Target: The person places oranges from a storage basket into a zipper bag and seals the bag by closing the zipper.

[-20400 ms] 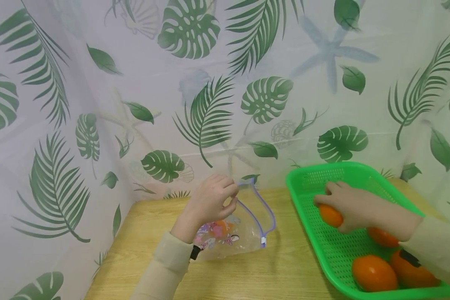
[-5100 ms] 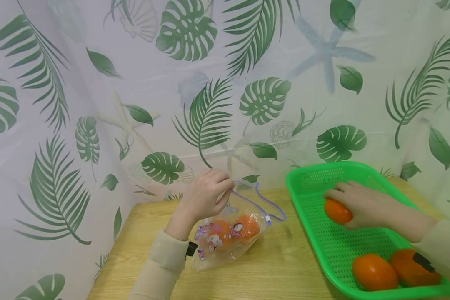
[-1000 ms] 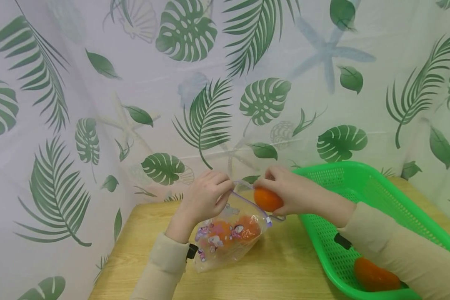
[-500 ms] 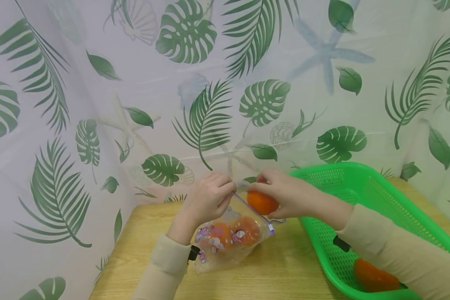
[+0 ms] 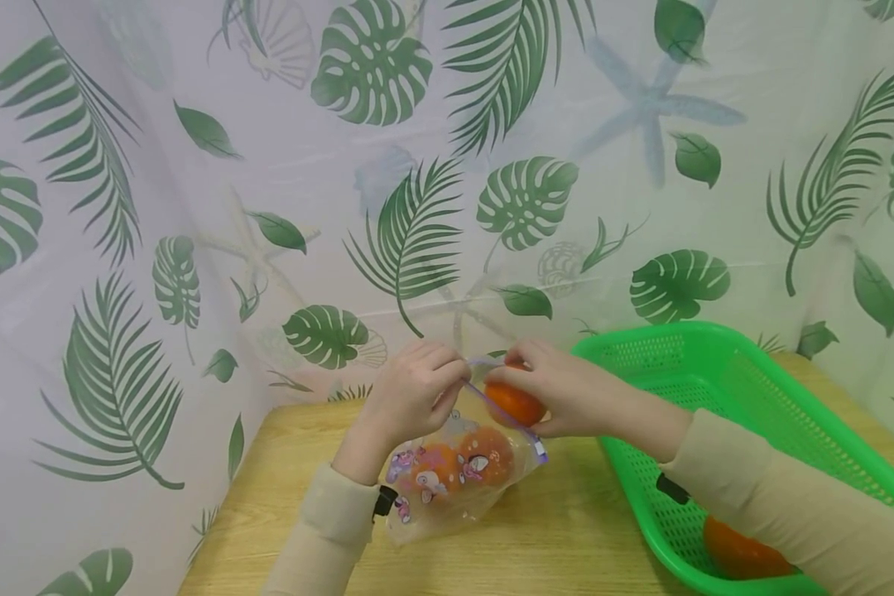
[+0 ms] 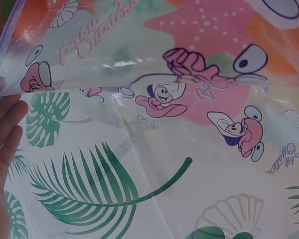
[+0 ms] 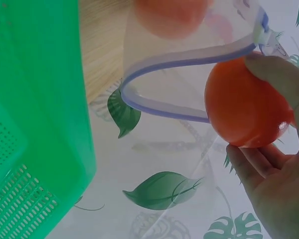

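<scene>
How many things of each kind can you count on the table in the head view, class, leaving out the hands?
Orange fruits: 4, one in the right hand at the bag's mouth, two inside the bag, one in the basket
Clear printed zip bag: 1
Green basket: 1
Total: 6

Close up, we see our left fingers [image 6: 7,127] at the edge of a clear cartoon-printed bag [image 6: 189,99], leaf-patterned curtain [image 6: 89,189] showing through it.
</scene>
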Demonstrator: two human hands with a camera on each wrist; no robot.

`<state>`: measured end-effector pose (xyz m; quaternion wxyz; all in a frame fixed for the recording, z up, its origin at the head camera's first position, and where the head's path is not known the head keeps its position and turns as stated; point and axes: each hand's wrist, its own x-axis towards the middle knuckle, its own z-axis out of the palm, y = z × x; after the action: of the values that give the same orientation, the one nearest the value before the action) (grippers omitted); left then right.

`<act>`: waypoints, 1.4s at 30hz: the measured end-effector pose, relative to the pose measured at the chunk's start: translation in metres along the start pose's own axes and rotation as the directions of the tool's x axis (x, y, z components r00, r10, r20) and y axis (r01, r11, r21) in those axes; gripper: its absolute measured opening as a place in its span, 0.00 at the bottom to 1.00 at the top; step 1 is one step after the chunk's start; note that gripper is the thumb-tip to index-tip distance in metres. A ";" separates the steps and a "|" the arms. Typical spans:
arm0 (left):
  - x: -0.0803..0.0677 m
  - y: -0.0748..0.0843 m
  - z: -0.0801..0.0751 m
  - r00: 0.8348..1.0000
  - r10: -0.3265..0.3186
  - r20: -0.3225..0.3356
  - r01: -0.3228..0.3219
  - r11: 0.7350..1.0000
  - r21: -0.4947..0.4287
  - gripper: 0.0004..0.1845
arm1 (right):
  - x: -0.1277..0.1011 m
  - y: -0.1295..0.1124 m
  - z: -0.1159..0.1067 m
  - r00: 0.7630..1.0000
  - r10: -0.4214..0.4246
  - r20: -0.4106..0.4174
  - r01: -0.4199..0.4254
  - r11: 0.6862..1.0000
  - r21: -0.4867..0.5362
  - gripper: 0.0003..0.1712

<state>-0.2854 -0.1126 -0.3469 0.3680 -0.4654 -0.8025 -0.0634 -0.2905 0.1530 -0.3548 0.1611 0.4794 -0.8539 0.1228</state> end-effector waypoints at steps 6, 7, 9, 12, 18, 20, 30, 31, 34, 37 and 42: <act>0.001 0.001 0.000 1.000 0.002 0.000 -0.002 1.000 -0.001 0.04 | 0.001 -0.002 -0.001 1.000 -0.010 -0.019 0.009 0.997 -0.070 0.41; 0.001 0.002 0.000 1.000 0.002 0.001 -0.002 1.000 0.001 0.04 | 0.002 -0.002 -0.001 0.999 -0.020 -0.027 0.017 0.995 -0.093 0.41; 0.002 0.002 0.000 1.000 0.005 0.001 -0.005 1.000 0.005 0.04 | 0.003 -0.002 -0.001 0.998 -0.036 -0.042 0.031 0.992 -0.126 0.41; 0.002 0.003 0.000 1.000 0.019 -0.005 -0.019 1.000 0.009 0.04 | 0.002 -0.002 0.001 0.997 -0.045 -0.066 0.037 0.992 -0.124 0.42; 0.004 0.004 -0.001 0.999 0.033 -0.025 -0.033 0.999 0.001 0.04 | 0.002 0.000 0.007 0.985 -0.093 -0.144 0.086 0.995 -0.056 0.35; 0.004 0.004 -0.002 0.999 0.030 -0.028 -0.030 1.000 -0.007 0.04 | 0.001 0.001 0.008 0.985 -0.104 -0.139 0.096 0.993 -0.066 0.31; 0.005 -0.001 -0.002 0.999 0.024 -0.045 -0.024 1.000 -0.007 0.04 | -0.006 0.003 0.005 0.986 -0.114 -0.122 0.106 0.992 -0.067 0.26; 0.005 -0.001 -0.002 0.999 0.025 -0.047 -0.025 1.000 -0.004 0.04 | -0.007 0.004 0.005 0.985 -0.120 -0.126 0.112 0.991 -0.070 0.26; 0.005 -0.004 -0.001 0.998 0.028 -0.055 -0.027 1.000 0.006 0.04 | -0.010 0.009 0.005 0.981 -0.132 -0.141 0.120 0.989 -0.088 0.28; 0.005 -0.006 0.000 0.998 0.026 -0.053 -0.026 1.000 0.006 0.04 | -0.014 0.013 0.005 0.982 -0.128 -0.140 0.113 0.988 -0.108 0.31; 0.005 -0.009 0.000 0.998 0.028 -0.054 -0.028 1.000 -0.005 0.03 | -0.022 0.016 0.001 0.996 -0.056 -0.068 0.047 0.990 -0.130 0.35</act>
<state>-0.2942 -0.1146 -0.3416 0.3890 -0.4759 -0.7854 -0.0732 -0.2936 0.1777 -0.3657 0.2253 0.4852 -0.8410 0.0805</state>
